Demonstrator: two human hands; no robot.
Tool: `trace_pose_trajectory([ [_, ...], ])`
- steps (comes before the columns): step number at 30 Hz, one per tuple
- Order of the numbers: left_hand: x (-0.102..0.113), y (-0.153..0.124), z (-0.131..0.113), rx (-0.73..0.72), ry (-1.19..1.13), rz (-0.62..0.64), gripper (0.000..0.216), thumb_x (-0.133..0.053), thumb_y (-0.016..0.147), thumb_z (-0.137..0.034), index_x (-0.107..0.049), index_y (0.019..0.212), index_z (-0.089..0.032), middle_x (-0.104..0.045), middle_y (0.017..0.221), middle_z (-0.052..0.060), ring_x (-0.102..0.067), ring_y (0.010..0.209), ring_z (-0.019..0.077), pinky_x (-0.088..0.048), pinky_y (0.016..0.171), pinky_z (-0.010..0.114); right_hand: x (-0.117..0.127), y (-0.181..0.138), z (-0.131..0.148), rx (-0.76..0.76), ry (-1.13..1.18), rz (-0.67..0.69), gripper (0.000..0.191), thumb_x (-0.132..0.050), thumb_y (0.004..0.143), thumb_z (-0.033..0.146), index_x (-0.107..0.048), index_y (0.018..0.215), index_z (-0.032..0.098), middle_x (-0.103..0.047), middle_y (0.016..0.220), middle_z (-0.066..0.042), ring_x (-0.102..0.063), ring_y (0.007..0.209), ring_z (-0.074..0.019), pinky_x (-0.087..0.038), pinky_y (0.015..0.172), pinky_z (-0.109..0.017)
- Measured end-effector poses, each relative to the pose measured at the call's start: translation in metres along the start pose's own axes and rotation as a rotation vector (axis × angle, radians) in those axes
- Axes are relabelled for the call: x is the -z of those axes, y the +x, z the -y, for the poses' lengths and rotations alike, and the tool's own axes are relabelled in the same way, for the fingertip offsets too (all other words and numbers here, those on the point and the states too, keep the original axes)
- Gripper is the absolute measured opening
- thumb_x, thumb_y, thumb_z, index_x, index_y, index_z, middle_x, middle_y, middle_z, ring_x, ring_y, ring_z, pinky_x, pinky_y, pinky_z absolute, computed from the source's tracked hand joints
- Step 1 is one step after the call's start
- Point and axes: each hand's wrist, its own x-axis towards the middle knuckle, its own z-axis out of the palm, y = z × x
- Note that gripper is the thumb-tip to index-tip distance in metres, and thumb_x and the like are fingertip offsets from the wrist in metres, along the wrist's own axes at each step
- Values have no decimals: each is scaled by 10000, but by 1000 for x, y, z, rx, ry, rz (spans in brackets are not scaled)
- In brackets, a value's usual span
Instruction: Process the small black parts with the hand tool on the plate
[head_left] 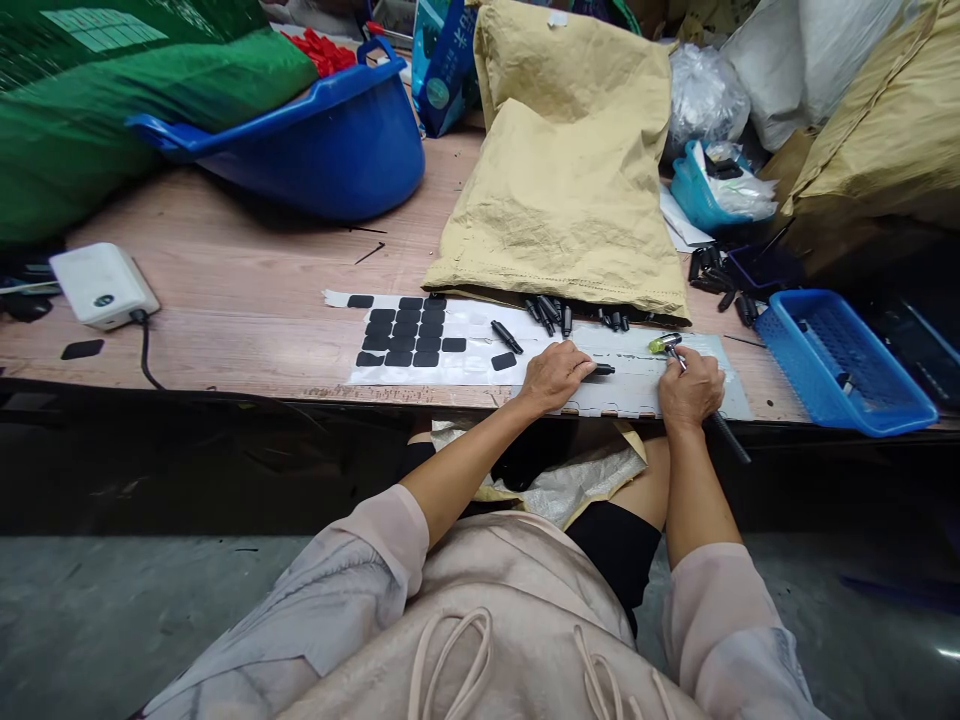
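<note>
My left hand [553, 374] is closed in a pinch on a small black cylindrical part [602, 369], which lies on a white backing sheet [480, 345] at the table's front edge. My right hand [690, 390] is closed around a thin tool whose yellow-green tip [663, 344] pokes out above the fingers and whose dark shaft [729, 438] sticks out below. Black adhesive pads [409, 331] sit in rows on the sheet's left part. One more black part [506, 337] lies loose on the sheet.
Several black parts [551, 312] spill from under a tan paper sack [566, 170]. A blue basket [844, 360] is at right, a blue basin [330, 140] and green sack [112, 100] at back left, a white box with cable [103, 284] at left.
</note>
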Motion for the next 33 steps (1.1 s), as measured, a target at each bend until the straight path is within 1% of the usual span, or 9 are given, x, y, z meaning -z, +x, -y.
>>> trace_pose_trajectory([
  [6, 3, -4, -4, -43, 12, -27, 333, -457, 1071, -368, -760, 1028, -238, -671, 1051, 55, -583, 1077, 231, -474, 915, 332, 2, -2, 4, 7, -20, -2, 330, -579, 891, 252, -787, 1146, 238, -629, 1053, -119, -502, 952, -266, -385, 830, -404],
  [10, -5, -47, -1, -378, -11, -55, 390, -417, 1091, -414, -733, 1115, -186, -676, 1064, 94, -614, 1001, 210, -490, 897, 314, 4, -1, 5, -6, -28, 8, 339, -577, 892, 256, -782, 1160, 233, -635, 1083, -126, -510, 974, -273, -387, 838, -409],
  [13, -23, -92, 12, -588, 24, 87, 432, -399, 1094, -464, -712, 1162, -174, -695, 1014, 92, -646, 892, 185, -500, 783, 291, 4, -1, 5, -9, -48, 16, 339, -577, 893, 261, -776, 1166, 232, -636, 1106, -127, -511, 999, -275, -387, 849, -405],
  [15, -36, -114, 25, -529, 81, 199, 394, -419, 1092, -440, -711, 1157, -185, -706, 989, 74, -668, 870, 177, -502, 749, 283, 4, -1, 5, -9, -50, 24, 338, -578, 893, 259, -772, 1168, 233, -634, 1104, -126, -510, 1005, -274, -387, 851, -402],
  [20, -54, -122, 48, 23, 237, 467, 246, -544, 1025, -325, -740, 1124, -214, -747, 1091, 88, -729, 988, 251, -536, 788, 325, 5, -1, 6, -15, -45, 22, 343, -577, 893, 250, -777, 1171, 231, -645, 1120, -129, -514, 1009, -274, -389, 858, -408],
  [23, -48, -119, 38, 88, 268, 540, 219, -609, 979, -306, -745, 1120, -208, -751, 1122, 114, -737, 979, 281, -542, 787, 348, 4, -1, 6, -16, -37, 20, 347, -579, 890, 251, -782, 1171, 231, -650, 1129, -132, -516, 1019, -281, -386, 869, -419],
  [28, -1, -103, 2, -76, 105, 151, 246, -585, 1011, -404, -731, 953, -215, -749, 959, 56, -703, 879, 201, -502, 749, 288, 2, -1, 3, -5, -28, 8, 345, -580, 885, 256, -778, 1166, 227, -642, 1121, -135, -510, 1014, -284, -379, 869, -427],
  [31, 39, -67, 1, 188, 155, -228, 327, -551, 1024, -436, -702, 886, -181, -736, 906, 79, -677, 818, 199, -485, 718, 296, 1, -1, 2, 5, -30, 1, 338, -577, 886, 254, -779, 1156, 230, -633, 1092, -129, -507, 995, -277, -384, 857, -419],
  [33, 62, -40, 9, 383, 217, -337, 360, -553, 1013, -481, -701, 884, -180, -743, 933, 101, -692, 869, 236, -499, 755, 326, 1, -1, 3, 3, -34, 2, 330, -580, 887, 252, -780, 1148, 230, -631, 1079, -125, -507, 987, -271, -387, 850, -412],
])
